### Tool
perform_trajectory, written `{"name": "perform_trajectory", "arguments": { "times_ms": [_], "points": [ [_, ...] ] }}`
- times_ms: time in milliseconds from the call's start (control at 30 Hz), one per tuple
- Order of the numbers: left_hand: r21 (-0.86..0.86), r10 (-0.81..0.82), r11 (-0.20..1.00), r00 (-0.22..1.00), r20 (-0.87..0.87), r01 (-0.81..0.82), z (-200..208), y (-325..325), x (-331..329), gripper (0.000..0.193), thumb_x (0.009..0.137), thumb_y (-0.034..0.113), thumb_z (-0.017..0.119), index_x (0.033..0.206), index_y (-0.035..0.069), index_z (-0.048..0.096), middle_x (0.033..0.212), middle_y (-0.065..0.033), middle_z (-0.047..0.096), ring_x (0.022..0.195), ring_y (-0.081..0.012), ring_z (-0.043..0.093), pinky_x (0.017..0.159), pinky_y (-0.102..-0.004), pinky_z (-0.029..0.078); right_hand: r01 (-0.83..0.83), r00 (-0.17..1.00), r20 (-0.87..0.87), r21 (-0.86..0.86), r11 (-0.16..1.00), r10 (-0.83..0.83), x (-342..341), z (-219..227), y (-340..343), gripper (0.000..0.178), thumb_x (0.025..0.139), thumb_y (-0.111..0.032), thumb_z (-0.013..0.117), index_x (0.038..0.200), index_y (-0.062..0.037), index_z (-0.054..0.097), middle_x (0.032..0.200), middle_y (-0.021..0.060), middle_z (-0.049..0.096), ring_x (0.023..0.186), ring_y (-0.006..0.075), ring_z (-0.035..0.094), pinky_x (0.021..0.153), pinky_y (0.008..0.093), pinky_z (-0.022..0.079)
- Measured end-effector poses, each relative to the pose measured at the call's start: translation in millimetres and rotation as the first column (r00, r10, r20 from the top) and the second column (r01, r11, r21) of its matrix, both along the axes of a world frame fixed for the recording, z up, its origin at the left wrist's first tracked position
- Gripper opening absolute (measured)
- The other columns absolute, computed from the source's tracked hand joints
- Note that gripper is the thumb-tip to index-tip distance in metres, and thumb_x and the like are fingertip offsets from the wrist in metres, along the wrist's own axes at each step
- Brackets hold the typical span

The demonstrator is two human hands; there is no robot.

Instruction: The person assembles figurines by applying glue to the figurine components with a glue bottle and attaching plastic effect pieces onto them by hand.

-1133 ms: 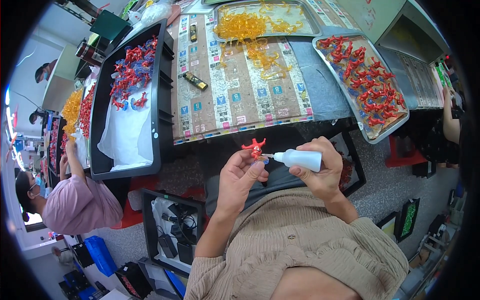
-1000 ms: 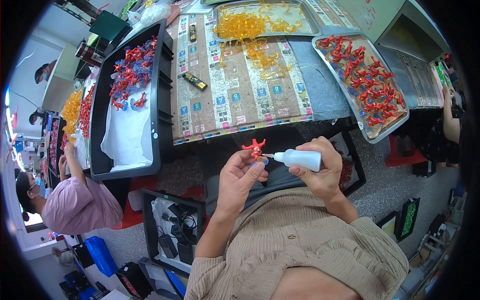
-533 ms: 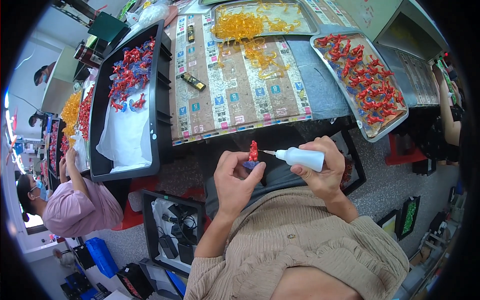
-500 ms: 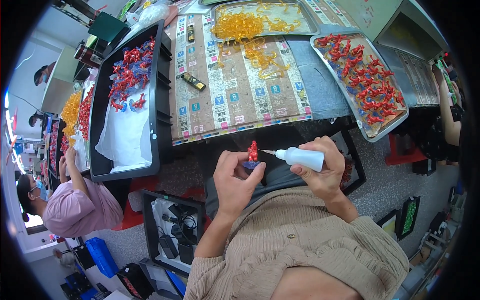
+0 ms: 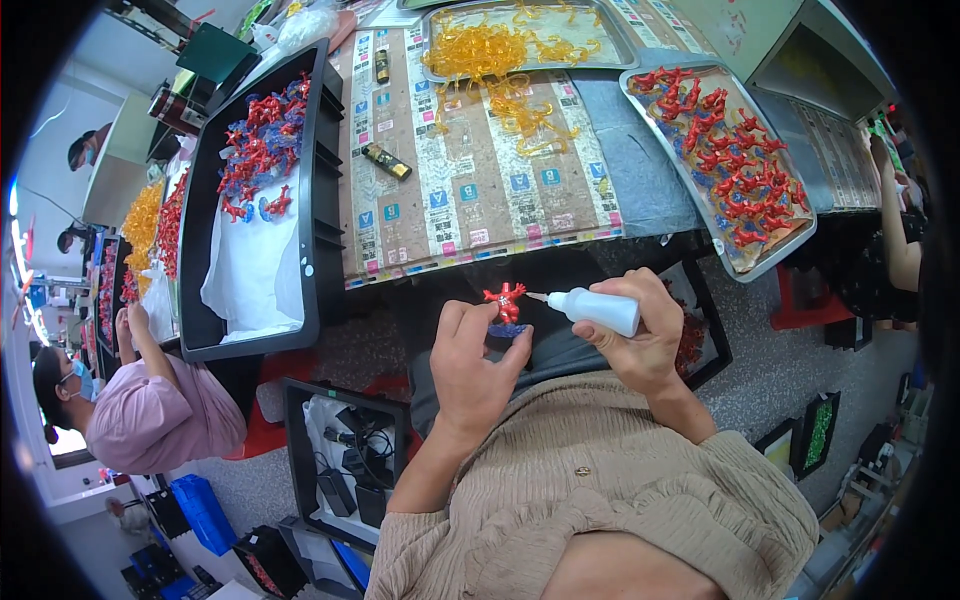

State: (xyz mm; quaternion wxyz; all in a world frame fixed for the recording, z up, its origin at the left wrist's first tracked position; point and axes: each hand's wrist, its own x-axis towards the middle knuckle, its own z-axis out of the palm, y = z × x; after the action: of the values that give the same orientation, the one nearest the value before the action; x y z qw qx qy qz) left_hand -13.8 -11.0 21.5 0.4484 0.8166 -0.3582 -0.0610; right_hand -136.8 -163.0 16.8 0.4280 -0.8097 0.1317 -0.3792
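Figurine [image 5: 507, 307] within narrow left grip [image 5: 470, 372]

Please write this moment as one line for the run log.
left hand: holds red figurine with blue base | right hand: holds white bottle, nozzle near figurine | black bin left: more figurines

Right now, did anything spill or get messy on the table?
Yes, a bit: some yellow strands trail over the near edge of the far tray onto the table. It looks odd because the others lie inside, though maybe someone put them there.
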Motion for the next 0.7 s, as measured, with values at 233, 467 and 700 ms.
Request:
{"name": "perform_trajectory", "arguments": {
  "times_ms": [233,467,700],
  "points": [
    [-0.023,-0.004,1.000,1.000,0.006,0.004,-1.2,1.3,2.1,0.030,0.067,0.003,0.079,0.093,0.000,0.063,0.082,-0.0047,0.050,0.061,-0.0095,0.049,0.053,-0.0220,0.041,0.043,0.998,0.036,0.045,0.998,-0.045,1.5,-1.3,2.0,0.039,0.068,-0.016,0.085,0.096,-0.0008,0.064,0.087,0.0098,0.064,0.072,0.0180,0.058,0.062,0.0289,0.046],
    [-0.169,-0.039,0.986,0.965,-0.261,-0.006,-13.4,14.9,13.8,0.030,0.076,0.002,0.074,0.102,-0.001,0.062,0.088,-0.0040,0.052,0.072,-0.0094,0.055,0.057,-0.0236,0.045,0.058,0.998,0.015,0.347,0.936,-0.067,45.1,-8.6,-7.5,0.039,0.073,-0.008,0.079,0.106,-0.0012,0.058,0.096,0.0082,0.060,0.086,0.0159,0.060,0.075,0.0272,0.048],
    [-0.342,-0.163,0.921,0.610,-0.776,-0.189,-22.5,26.7,16.0,0.020,0.089,0.005,0.062,0.108,-0.001,0.060,0.092,-0.0055,0.062,0.071,-0.0083,0.057,0.066,-0.0266,0.054,0.015,1.000,0.005,-0.068,0.998,-0.015,115.7,-21.9,-29.2,0.039,0.073,-0.016,0.077,0.108,-0.0052,0.065,0.098,0.0126,0.065,0.088,0.0259,0.060,0.077,0.0333,0.048]
  ]
}}
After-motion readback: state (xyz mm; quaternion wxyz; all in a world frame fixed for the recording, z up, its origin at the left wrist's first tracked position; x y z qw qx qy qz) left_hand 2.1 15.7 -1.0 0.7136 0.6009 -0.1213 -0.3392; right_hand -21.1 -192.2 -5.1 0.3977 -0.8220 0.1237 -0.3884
